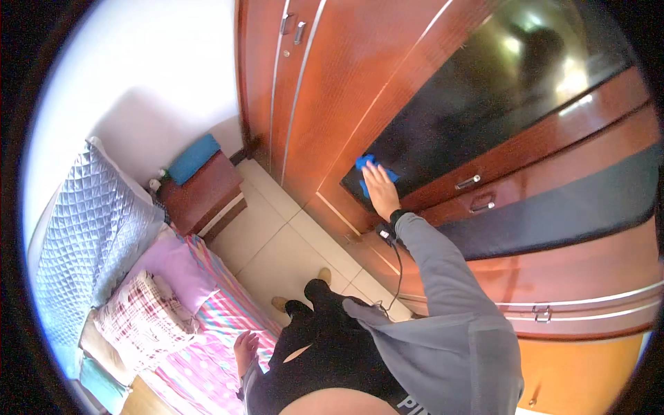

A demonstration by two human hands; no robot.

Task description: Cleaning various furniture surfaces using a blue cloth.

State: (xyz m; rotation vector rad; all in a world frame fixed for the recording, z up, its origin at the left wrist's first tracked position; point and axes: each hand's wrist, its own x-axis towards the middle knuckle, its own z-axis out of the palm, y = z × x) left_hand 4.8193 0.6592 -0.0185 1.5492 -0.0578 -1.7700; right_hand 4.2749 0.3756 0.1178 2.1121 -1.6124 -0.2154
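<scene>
My right hand (382,189) presses a blue cloth (368,162) flat against the lower left corner of a dark glossy panel (456,114) set in a reddish-brown wooden cabinet. The fingers lie over the cloth, and parts of it stick out around them. A black band circles that wrist, above a grey sleeve. Just below the wrist is a small black plug or adapter (384,233) with a cable hanging from it. My left hand (246,348) hangs beside my body over the bed, its fingers slightly curled and holding nothing.
Drawers with metal handles (468,181) run below the dark panel. Tall cabinet doors (295,93) stand at upper left. A nightstand (199,205) carries a blue-green item (195,158). The bed (223,321) with pillows lies at left, beside the tiled floor (275,233).
</scene>
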